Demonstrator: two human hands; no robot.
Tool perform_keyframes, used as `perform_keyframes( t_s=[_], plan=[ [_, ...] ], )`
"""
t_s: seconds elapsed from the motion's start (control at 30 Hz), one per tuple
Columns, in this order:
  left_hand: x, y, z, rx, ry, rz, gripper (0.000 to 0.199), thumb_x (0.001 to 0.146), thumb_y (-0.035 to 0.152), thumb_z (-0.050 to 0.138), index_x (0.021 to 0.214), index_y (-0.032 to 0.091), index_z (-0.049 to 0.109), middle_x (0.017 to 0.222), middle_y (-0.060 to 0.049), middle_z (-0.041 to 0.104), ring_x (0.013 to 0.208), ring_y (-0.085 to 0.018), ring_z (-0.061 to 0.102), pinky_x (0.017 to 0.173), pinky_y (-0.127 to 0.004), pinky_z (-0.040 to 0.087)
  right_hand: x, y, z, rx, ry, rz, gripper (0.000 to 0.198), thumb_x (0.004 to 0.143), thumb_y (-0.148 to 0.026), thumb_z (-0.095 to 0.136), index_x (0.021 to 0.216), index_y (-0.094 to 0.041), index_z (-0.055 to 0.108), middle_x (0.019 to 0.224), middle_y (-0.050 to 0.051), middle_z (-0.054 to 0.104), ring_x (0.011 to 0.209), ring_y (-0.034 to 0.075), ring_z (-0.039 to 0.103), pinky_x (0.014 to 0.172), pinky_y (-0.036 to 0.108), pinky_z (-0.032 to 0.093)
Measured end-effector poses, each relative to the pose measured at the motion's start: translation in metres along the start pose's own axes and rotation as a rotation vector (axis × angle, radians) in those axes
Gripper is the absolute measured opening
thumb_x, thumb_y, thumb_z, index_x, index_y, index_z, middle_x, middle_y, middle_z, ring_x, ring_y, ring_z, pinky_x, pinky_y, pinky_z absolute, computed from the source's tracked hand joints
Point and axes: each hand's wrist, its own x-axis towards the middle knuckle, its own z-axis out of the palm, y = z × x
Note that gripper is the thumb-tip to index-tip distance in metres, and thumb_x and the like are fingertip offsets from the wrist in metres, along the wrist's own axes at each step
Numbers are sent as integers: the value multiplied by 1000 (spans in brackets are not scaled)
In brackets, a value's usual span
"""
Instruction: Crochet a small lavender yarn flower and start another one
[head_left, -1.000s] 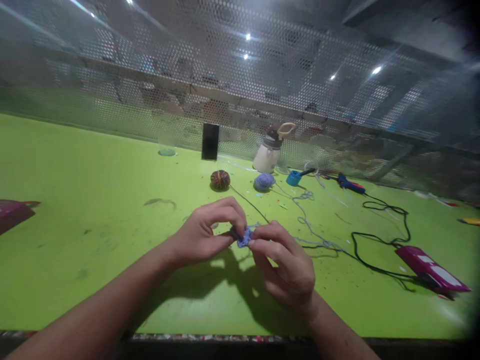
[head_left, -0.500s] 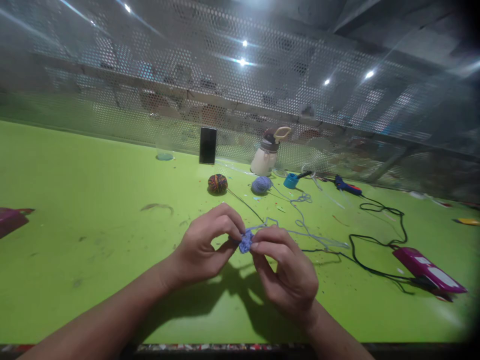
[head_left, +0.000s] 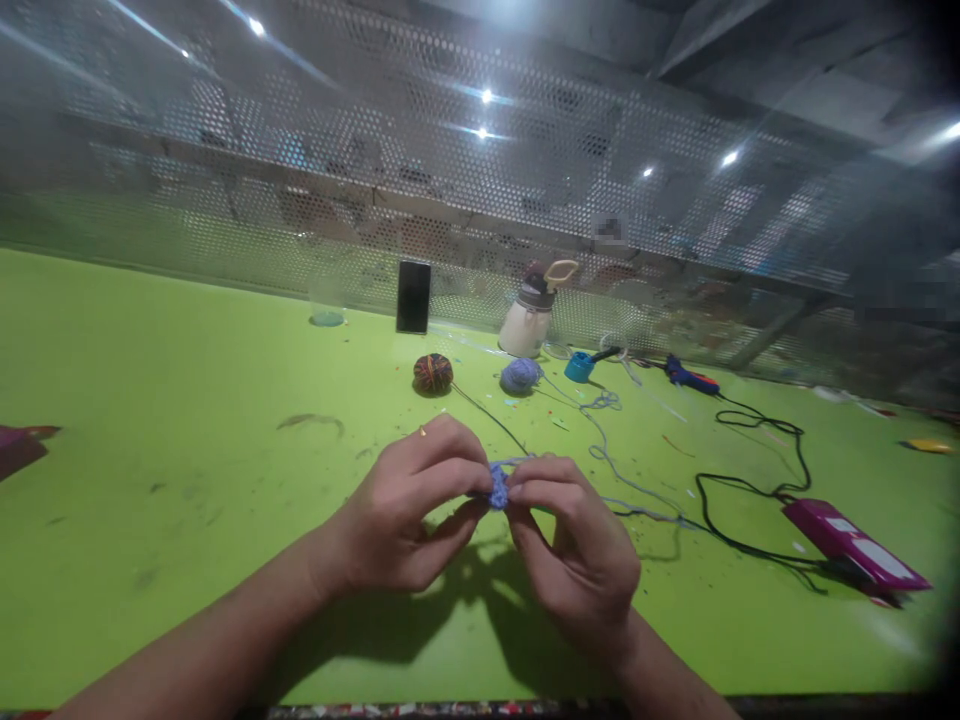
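A small piece of purple-blue crocheted yarn (head_left: 499,487) is pinched between my two hands above the green table. My left hand (head_left: 420,505) grips its left edge between thumb and fingers. On the other side, my right hand (head_left: 576,540) holds the right edge the same way. Purple-blue yarn trails from the piece, behind my right hand, toward a purple-blue yarn ball (head_left: 520,376). To the left of that ball lies a dark multicoloured yarn ball (head_left: 433,374), its strand running toward my hands. Whether a hook is in my fingers cannot be made out.
A phone (head_left: 413,297) stands upright at the back, beside a clear cup (head_left: 328,305) and a bottle (head_left: 527,325). A blue tape-like holder (head_left: 580,367), a glue gun (head_left: 691,377), its black cord and a magenta box (head_left: 855,543) lie to the right. Perforated metal mesh (head_left: 450,190) rises behind the table.
My left hand's fingers have closed further over the crocheted piece, covering more of its left side. The yarn loop behind it has dropped lower. The view has shifted slightly.
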Motion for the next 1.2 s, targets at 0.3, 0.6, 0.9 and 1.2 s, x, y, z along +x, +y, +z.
perform_keyframes(
  t_s=[0.3,0.6,0.9,1.2],
  plan=[
    [4,0,1,-102,-13,-273,11,82,6,60,91,12,64,79,-7,61,75,-17,56,66,-30,45,3,5,-3,180,-73,435,11,85,-11,60,90,-19,64,82,3,60,74,15,58,64,29,48],
    [6,-5,5,-1018,15,-1142,10,70,19,73,75,14,66,71,-1,63,69,-13,54,69,-28,39,12,9,-10,551,-138,877,12,76,-26,73,76,-16,67,64,-2,55,55,9,45,50,23,37],
    [6,-6,8,-1130,117,-1236,10,65,17,75,70,12,67,66,-2,61,62,-12,52,63,-26,37,11,12,-9,705,-63,989,15,70,-27,78,73,-16,68,62,-1,57,54,9,47,50,23,37],
    [11,-2,-3,-682,-114,-1052,17,77,28,71,83,14,65,78,-3,64,73,-16,57,70,-30,41,8,14,-8,522,-159,930,12,77,-27,72,76,-17,66,62,-3,53,53,8,43,49,22,34]
  ],
)
